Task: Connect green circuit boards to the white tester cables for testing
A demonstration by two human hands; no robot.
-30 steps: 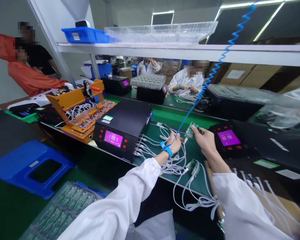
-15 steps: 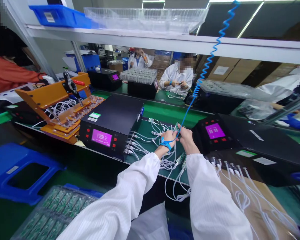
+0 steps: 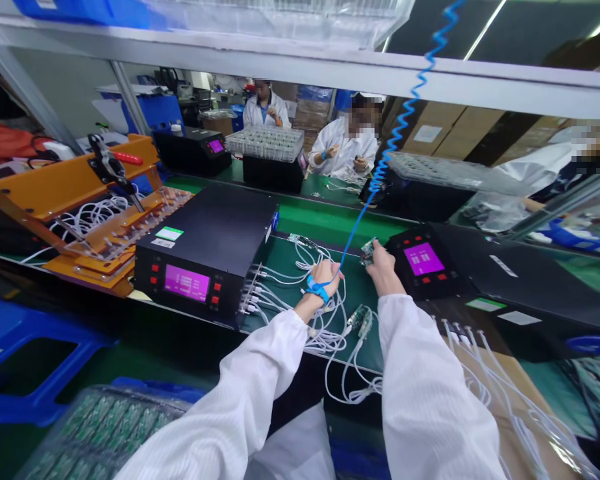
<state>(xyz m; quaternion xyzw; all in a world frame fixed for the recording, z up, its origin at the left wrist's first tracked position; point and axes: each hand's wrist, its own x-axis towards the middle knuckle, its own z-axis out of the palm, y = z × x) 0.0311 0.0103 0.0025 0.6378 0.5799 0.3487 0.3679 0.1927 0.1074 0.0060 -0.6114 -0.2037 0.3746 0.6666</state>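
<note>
My right hand (image 3: 383, 268) grips a small green circuit board (image 3: 368, 251) between thumb and fingers, above the green bench top. To its left, my left hand (image 3: 326, 277), with a blue wrist strap (image 3: 318, 289), has its fingers curled round a white cable (image 3: 344, 292); the cable's end is hidden. The hands are apart. Below them lies a tangle of white cables (image 3: 325, 343). Two more boards (image 3: 362, 321) with cables attached rest near the bench's front edge, and others (image 3: 303, 241) lie beyond my left hand.
A black box with a lit screen (image 3: 207, 223) stands left, cables plugged into its side. Another such box (image 3: 485, 273) stands right. An orange fixture (image 3: 125, 230) is far left. A coiled blue cord (image 3: 394, 137) hangs ahead. A tray of boards (image 3: 105, 427) is lower left. Co-workers sit opposite.
My hands were together at the board; they have since separated. My right hand carries the board slightly right, while my left hand has moved left and down. The view has shifted somewhat.
</note>
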